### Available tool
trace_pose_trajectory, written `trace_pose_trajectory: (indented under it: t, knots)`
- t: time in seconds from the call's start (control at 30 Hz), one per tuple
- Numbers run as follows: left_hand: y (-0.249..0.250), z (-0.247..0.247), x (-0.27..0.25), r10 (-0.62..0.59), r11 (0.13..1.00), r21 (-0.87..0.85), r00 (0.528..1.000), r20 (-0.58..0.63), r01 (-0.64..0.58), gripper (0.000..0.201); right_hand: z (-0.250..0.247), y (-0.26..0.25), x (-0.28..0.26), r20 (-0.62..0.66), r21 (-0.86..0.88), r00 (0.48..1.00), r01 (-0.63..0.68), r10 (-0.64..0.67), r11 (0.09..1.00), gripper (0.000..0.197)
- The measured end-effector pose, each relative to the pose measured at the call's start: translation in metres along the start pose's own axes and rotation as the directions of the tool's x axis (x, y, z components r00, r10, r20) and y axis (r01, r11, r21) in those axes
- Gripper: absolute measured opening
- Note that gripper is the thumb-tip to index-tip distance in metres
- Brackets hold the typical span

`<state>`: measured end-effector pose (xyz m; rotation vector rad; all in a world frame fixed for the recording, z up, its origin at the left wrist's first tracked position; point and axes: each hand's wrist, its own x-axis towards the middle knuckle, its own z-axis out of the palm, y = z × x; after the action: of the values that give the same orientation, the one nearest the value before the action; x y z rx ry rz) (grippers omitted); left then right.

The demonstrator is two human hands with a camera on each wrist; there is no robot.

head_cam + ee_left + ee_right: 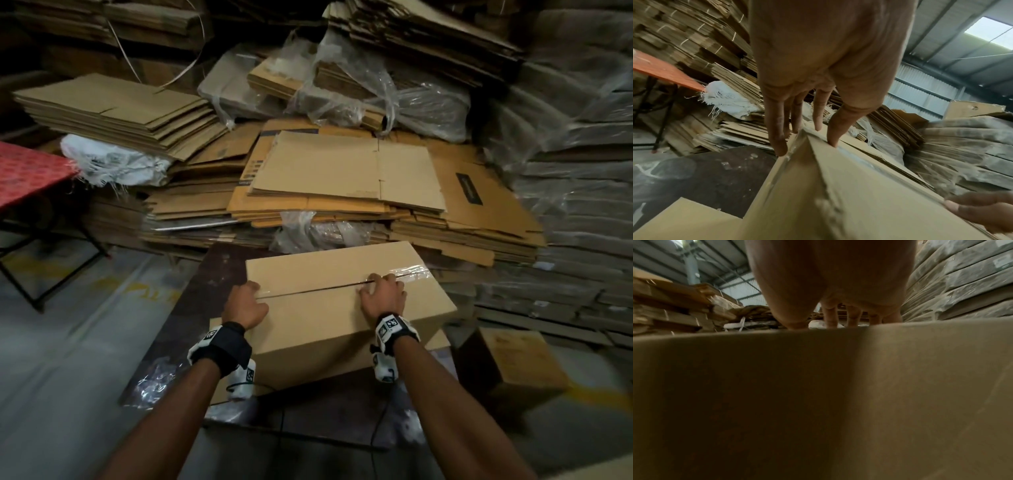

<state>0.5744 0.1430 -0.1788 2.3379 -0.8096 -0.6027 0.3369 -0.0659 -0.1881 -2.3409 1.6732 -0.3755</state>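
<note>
A closed brown cardboard box (pixel 342 329) sits on a dark board (pixel 191 308) in front of me. Clear tape (pixel 412 272) runs along its top centre seam. My left hand (pixel 251 293) straddles the left end of the seam: in the left wrist view its thumb (pixel 833 136) presses on the box top (pixel 869 194) and its straight fingers (pixel 779 144) press the taped end down the side. My right hand (pixel 378 291) rests fingertips-down on the seam right of centre. In the right wrist view the box wall (pixel 818 402) fills the frame below the right hand (pixel 836 322).
Stacks of flattened cartons (pixel 342 171) rise behind the box. Plastic-wrapped bundles (pixel 565 205) wall off the right. A red-topped folding table (pixel 27 171) stands at the left, a white sack (pixel 113 161) beside it. A small carton (pixel 513 363) sits on the floor at right.
</note>
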Motion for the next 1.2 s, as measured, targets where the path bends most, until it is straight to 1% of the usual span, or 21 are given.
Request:
trace_pose_trajectory:
  t: [0.07, 0.13, 0.2, 0.3, 0.33, 0.4, 0.5, 0.57, 0.6, 0.63, 0.7, 0.73, 0.77, 0.8, 0.83, 0.87, 0.93, 1.0, 1.1, 1.13, 1.2]
  knots:
    - [-0.001, -0.001, 0.000, -0.012, 0.999, -0.050, 1.000, -0.027, 0.010, 0.053, 0.009, -0.005, -0.016, -0.001, 0.025, 0.999, -0.046, 0.046, 0.999, 0.059]
    - [-0.002, -0.001, -0.001, -0.049, 0.991, -0.124, 0.998, -0.049, 0.043, 0.056, 0.020, -0.013, -0.035, -0.007, 0.054, 0.997, -0.080, 0.081, 0.995, 0.069]
    - [-0.003, 0.000, -0.004, -0.086, 0.980, -0.185, 0.994, -0.071, 0.071, 0.060, 0.033, -0.020, -0.051, -0.006, 0.066, 0.997, -0.079, 0.079, 0.995, 0.074]
    - [-0.005, 0.000, -0.005, -0.118, 0.974, -0.203, 0.990, -0.076, 0.100, 0.065, 0.038, -0.023, -0.060, -0.018, 0.044, 0.999, -0.045, 0.046, 0.998, 0.081]
    - [-0.006, 0.001, -0.004, -0.122, 0.972, -0.209, 0.990, -0.074, 0.104, 0.061, 0.036, -0.023, -0.058, -0.016, 0.042, 0.999, -0.030, 0.030, 0.999, 0.084]
    - [-0.007, 0.002, -0.001, -0.138, 0.965, -0.233, 0.988, -0.069, 0.119, 0.055, 0.034, -0.018, -0.047, -0.002, 0.048, 0.999, 0.044, -0.044, 0.998, 0.089]
    - [-0.005, 0.007, -0.002, -0.157, 0.950, -0.283, 0.985, -0.064, 0.133, 0.064, 0.028, -0.001, -0.020, 0.046, 0.108, 0.979, 0.191, -0.197, 0.976, 0.097]
    - [-0.003, 0.010, -0.006, -0.159, 0.942, -0.312, 0.984, -0.086, 0.125, 0.063, 0.021, 0.004, -0.006, 0.102, 0.149, 0.966, 0.221, -0.237, 0.964, 0.106]
    - [-0.003, 0.012, -0.007, -0.161, 0.940, -0.320, 0.982, -0.097, 0.122, 0.060, 0.016, 0.002, -0.004, 0.129, 0.144, 0.965, 0.208, -0.226, 0.968, 0.107]
    - [-0.004, 0.014, -0.007, -0.164, 0.937, -0.329, 0.981, -0.105, 0.121, 0.057, 0.013, -0.003, -0.008, 0.143, 0.112, 0.972, 0.171, -0.187, 0.979, 0.103]
    - [-0.008, 0.015, -0.008, -0.171, 0.932, -0.341, 0.979, -0.108, 0.125, 0.052, 0.011, -0.022, -0.027, 0.117, 0.053, 0.993, 0.011, -0.017, 0.999, 0.090]
    - [-0.010, 0.016, -0.008, -0.168, 0.929, -0.350, 0.980, -0.108, 0.121, 0.049, 0.011, -0.033, -0.042, 0.108, 0.081, 0.991, -0.093, 0.084, 0.992, 0.090]
    - [-0.014, 0.016, -0.009, -0.161, 0.924, -0.364, 0.981, -0.107, 0.112, 0.047, 0.015, -0.044, -0.057, 0.138, 0.156, 0.978, -0.179, 0.158, 0.971, 0.095]
    - [-0.017, 0.017, -0.010, -0.152, 0.918, -0.384, 0.983, -0.104, 0.101, 0.045, 0.022, -0.054, -0.071, 0.209, 0.252, 0.960, -0.239, 0.189, 0.938, 0.103]
    - [-0.019, 0.018, -0.013, -0.139, 0.909, -0.408, 0.985, -0.107, 0.084, 0.045, 0.031, -0.060, -0.081, 0.269, 0.341, 0.948, -0.257, 0.168, 0.904, 0.110]
    - [-0.019, 0.018, -0.016, -0.124, 0.902, -0.426, 0.986, -0.109, 0.066, 0.043, 0.041, -0.065, -0.089, 0.288, 0.417, 0.949, -0.241, 0.124, 0.876, 0.113]
    - [-0.020, 0.020, -0.022, -0.102, 0.892, -0.450, 0.988, -0.115, 0.040, 0.040, 0.055, -0.068, -0.094, 0.256, 0.528, 0.964, -0.201, 0.070, 0.825, 0.111]
    - [-0.018, 0.023, -0.024, -0.097, 0.881, -0.472, 0.990, -0.105, 0.036, 0.040, 0.060, -0.063, -0.089, 0.236, 0.585, 0.970, -0.188, 0.056, 0.789, 0.107]
    - [-0.012, 0.031, -0.025, -0.073, 0.853, -0.521, 0.996, -0.051, 0.036, 0.040, 0.054, -0.043, -0.070, 0.228, 0.608, 0.974, -0.142, -0.001, 0.781, 0.104]
    - [-0.010, 0.035, -0.027, -0.048, 0.853, -0.521, 0.998, -0.032, 0.024, 0.038, 0.049, -0.037, -0.062, 0.231, 0.587, 0.973, -0.132, -0.010, 0.799, 0.103]
    - [-0.007, 0.043, -0.028, -0.001, 0.858, -0.513, 1.000, -0.002, 0.000, 0.033, 0.039, -0.033, -0.048, 0.251, 0.475, 0.967, -0.158, 0.039, 0.866, 0.102]
